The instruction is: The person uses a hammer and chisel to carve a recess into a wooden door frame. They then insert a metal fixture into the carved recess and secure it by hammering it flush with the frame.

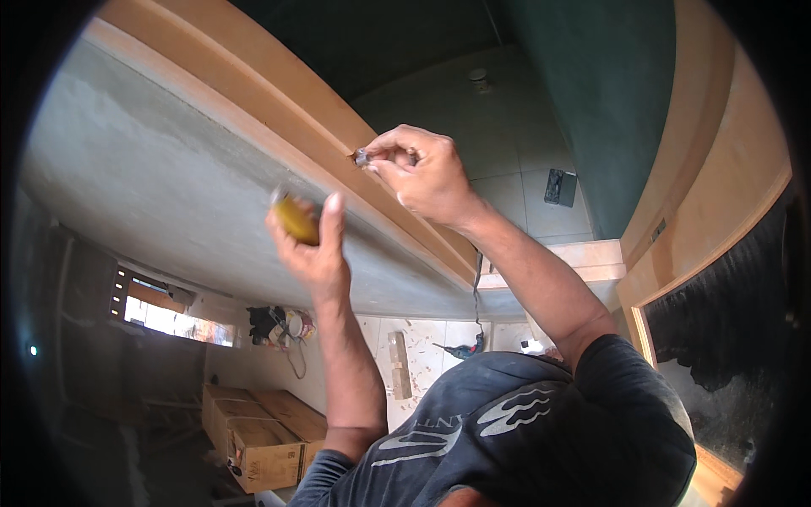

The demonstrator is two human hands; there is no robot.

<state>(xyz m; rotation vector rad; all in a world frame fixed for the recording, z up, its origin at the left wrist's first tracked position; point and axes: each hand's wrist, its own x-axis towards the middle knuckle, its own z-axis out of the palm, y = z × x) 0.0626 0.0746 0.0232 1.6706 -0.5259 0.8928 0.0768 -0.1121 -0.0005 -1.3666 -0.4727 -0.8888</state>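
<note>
My right hand [427,169] is raised to the edge of a brown wooden door frame [325,108]. Its thumb and fingertips pinch a small grey metal piece [361,158], held against or just beside a dark notch in the wood; I cannot tell if it sits inside. Lower and to the left, in front of the grey plastered wall [169,135], my left hand [319,262] grips a yellow, rounded object [296,221] like a tool handle. Motion blurs it, and its far end cannot be made out.
A corded power drill [466,349] and a wooden board [399,363] lie on the floor among wood shavings. Cardboard boxes [269,456] stand at the lower left. A wooden door [676,245] stands at the right. Beyond the frame, a dark flat object [559,188] rests on the tiles.
</note>
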